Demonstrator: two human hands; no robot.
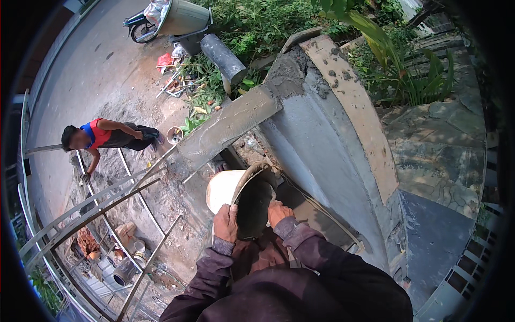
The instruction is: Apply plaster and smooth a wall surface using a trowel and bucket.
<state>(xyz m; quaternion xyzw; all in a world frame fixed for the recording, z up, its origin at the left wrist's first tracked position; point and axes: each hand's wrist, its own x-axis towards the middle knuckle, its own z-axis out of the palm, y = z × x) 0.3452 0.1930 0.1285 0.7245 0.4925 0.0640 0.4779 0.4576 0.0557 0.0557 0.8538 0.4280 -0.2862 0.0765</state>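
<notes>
In front of my body hangs a white bucket, tipped so that its wide mouth faces me. Grey cement residue coats its dark inside and rim; little else shows within. My left hand is closed over the near left of the rim. On the opposite side of the mouth, my right hand grips the rim too. Just beyond the bucket rises a grey plastered wall. Wet mortar lies at its far top corner, beside a long board dotted with mortar clumps.
A person leans over a metal ladder-like frame at left. Below the frame are buckets and rubble. A ledge runs from the wall toward the left. Farther off are a dark cylinder, a motorbike and plants.
</notes>
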